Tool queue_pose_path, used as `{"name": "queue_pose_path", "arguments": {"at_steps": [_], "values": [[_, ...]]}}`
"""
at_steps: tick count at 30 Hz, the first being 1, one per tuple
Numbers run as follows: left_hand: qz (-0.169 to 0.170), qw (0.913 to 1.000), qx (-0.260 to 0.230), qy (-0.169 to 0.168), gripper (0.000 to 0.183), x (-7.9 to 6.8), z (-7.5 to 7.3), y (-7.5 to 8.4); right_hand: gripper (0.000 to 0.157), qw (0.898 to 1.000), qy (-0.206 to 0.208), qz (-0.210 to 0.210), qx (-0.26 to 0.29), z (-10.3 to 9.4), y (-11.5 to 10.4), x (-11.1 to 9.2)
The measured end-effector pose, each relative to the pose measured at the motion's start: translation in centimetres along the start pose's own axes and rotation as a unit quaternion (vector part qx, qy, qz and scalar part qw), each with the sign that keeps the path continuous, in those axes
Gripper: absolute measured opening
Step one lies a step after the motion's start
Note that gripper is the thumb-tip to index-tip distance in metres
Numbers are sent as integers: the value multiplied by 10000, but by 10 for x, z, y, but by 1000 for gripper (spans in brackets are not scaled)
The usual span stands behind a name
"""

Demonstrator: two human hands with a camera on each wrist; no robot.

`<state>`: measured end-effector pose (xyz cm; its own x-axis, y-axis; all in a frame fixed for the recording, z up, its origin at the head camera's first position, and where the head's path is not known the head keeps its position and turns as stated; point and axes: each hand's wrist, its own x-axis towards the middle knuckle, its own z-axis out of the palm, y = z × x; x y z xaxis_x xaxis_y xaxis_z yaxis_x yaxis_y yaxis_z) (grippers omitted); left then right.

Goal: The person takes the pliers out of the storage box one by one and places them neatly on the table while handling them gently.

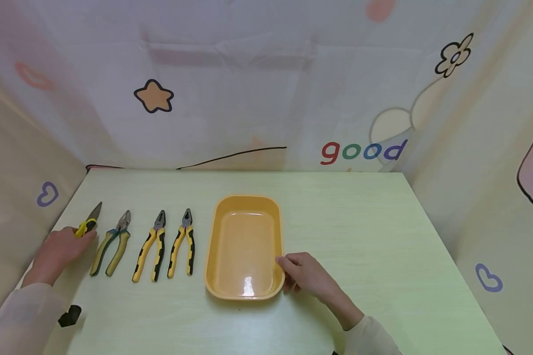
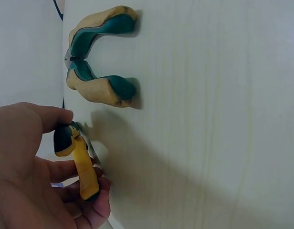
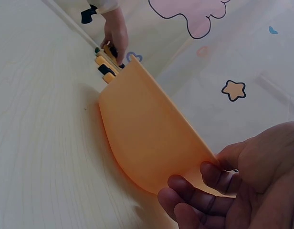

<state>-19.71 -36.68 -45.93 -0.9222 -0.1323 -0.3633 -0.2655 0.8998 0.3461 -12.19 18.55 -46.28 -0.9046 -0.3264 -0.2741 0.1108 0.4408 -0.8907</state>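
Observation:
At the table's left edge, my left hand (image 1: 61, 249) grips needle-nose pliers (image 1: 94, 214) by their yellow and black handles, the tapered grey nose pointing away from me. In the left wrist view, thumb and fingers curl around those handles (image 2: 86, 169). Just right of this hand lie pliers with green and tan handles (image 1: 123, 244). Two more pliers with yellow and black handles, one pair (image 1: 146, 250) beside the other (image 1: 177, 250), follow to the right. My right hand (image 1: 308, 276) pinches the right rim of a yellow-orange tray (image 1: 244, 241), which holds nothing.
The pale wood-grain table (image 1: 360, 231) extends to the right of the tray. A printed curtain (image 1: 248, 98) hangs behind the table and along both sides. A small black object (image 1: 70, 316) shows by the left sleeve.

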Motion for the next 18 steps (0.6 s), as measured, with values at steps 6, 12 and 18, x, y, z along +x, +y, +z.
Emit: {"name": "queue_pose_path", "arguments": {"at_steps": [6,12,18], "values": [[-57,9999,-100,-21,74,-1,0,0,43,10000,-12,9,60,-1,-2,-1],[-96,9999,-73,-68,77,0,-1,0,44,9999,8,-73,128,-1,-4,-3],[-129,9999,-25,-57,79,1,0,0,43,9999,20,-64,157,-1,-4,-3]]}}
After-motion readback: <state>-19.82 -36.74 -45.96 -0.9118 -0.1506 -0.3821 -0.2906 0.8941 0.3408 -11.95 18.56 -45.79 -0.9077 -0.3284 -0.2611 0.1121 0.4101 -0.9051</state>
